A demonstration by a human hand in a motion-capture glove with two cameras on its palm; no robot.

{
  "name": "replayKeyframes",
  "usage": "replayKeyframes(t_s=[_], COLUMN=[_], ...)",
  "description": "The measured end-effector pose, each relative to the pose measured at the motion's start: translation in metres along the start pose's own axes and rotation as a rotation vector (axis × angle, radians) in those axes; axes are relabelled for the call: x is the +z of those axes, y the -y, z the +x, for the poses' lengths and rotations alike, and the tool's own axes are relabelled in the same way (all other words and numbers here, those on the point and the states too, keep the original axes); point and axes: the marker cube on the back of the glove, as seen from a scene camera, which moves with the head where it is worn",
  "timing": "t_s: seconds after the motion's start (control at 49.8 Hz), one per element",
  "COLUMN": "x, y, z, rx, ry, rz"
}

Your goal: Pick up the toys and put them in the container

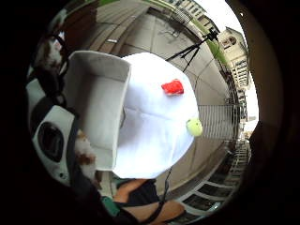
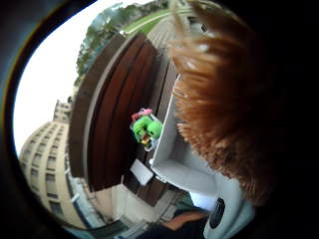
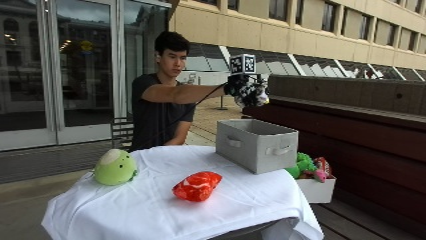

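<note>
Your gloved right hand (image 3: 245,90) is raised high above the grey fabric container (image 3: 256,145), fingers curled round a brown-and-white furry plush toy (image 3: 255,94). From the thumb-side palm view its reddish-brown fur (image 2: 224,99) fills much of the picture, so it lies right against your palm; you cannot tell which way it points or where its long axis runs, since your hand bunches it.

The container sits open side up at the table's far right corner, its long axis running away from the camera's side toward you, a handle loop on each visible face.

Two toys lie on the white cloth (image 3: 153,200). The red-and-white plush (image 3: 197,186) rests near the front middle, its long axis slanting from front left up toward the container. The green round plush (image 3: 115,167) sits well apart at the left edge, upright, its pale face toward the camera.

Just beside the table on the right, a small white box (image 3: 316,189) on the wooden bench (image 3: 373,150) holds a green and pink pile of other plush toys (image 3: 307,166).

The table stands outdoors on a paved terrace (image 1: 154,37), with glass doors (image 3: 80,65) behind you and a beige building beyond.
</note>
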Motion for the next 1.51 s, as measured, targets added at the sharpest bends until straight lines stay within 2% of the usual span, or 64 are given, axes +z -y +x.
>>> replayKeyframes(t_s=[0.06, 0.221, 0.401, 0.482, 0.602, 0.803, 1.044, 1.505], x=[0.011, 0.023, 0.039, 0.039, 0.028, 0.001, -0.010, 0.026], y=[0.000, 0.000, 0.016, 0.012, 0.010, -0.010, -0.022, -0.075], z=[-0.018, -0.039, -0.021, -0.019, -0.002, 0.059, 0.206, 0.411], rx=[-0.082, -0.087, -0.056, -0.120, -0.136, -0.090, 0.063, 0.288], ry=[0.074, 0.074, 0.108, 0.170, 0.129, -0.014, -0.051, -0.153], rz=[-0.046, -0.043, -0.109, -0.126, -0.071, 0.003, 0.002, 0.005])
